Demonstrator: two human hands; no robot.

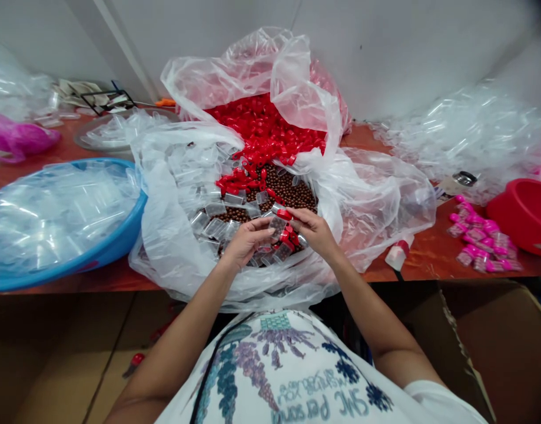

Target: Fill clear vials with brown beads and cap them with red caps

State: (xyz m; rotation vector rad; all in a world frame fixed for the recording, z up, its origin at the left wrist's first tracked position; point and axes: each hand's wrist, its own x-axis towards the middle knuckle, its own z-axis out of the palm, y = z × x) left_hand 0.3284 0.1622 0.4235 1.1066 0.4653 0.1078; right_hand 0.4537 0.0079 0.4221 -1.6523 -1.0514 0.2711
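Note:
My left hand is closed on a small clear plastic container, its thumb and fingers pinching the side. In my right hand a red cap is pinched at the container's upper end; whether it is fully seated I cannot tell. Both hands are over an open white plastic bag. Inside lie brown round beads, loose clear containers and scattered red caps. Below my fingers are several containers with red caps.
Behind stands a bag heaped with red caps. A blue basin of clear plastic pieces is at left. On the right are pink-capped containers, a red bowl and a large clear plastic heap. The table's front edge runs before me.

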